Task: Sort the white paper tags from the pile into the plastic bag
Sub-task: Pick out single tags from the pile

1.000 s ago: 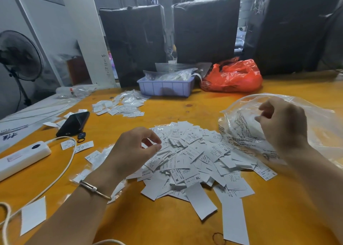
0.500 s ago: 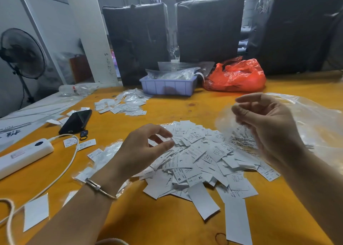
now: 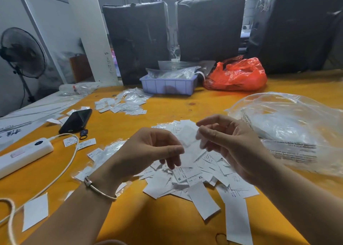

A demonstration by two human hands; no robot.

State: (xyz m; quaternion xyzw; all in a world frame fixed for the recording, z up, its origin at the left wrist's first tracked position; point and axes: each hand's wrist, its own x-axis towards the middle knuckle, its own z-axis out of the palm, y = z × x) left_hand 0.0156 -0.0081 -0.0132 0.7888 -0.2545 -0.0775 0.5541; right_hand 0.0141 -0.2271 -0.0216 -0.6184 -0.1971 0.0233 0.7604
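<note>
Now, hands: both are raised over the pile, close together.
Left hand (image 3: 148, 152): fingers curled, thumb and fingertips pinching the lower edge of a white tag (image 3: 189, 142); a bangle (image 3: 98, 189) circles the wrist.
Right hand (image 3: 232, 146): fingers curled, pinching the same tag at its upper right side (the paper is motion-blurred, so the exact contact is hard to read).
Pile of tags (image 3: 194, 178): loose white slips spread on the yellow table (image 3: 167, 222), directly under the hands; letters M and XL show on two of them.
Plastic bag (image 3: 289, 126): clear, crumpled, lying on the table just right of the pile, with printed text on its side; contents cannot be made out.
Second heap of tags (image 3: 120, 105): farther back on the left, well apart from the main pile.
Phone (image 3: 76, 120): dark, lying flat at the left.
Power strip (image 3: 24, 153): white, at the left edge, its cable (image 3: 61, 172) looping toward the near edge.
Tray (image 3: 167, 86): pale purple, at the back, holding clear bags.
Orange bag (image 3: 237, 76): just right of the tray.
Fan (image 3: 22, 53): standing beyond the table, at the left.
</note>
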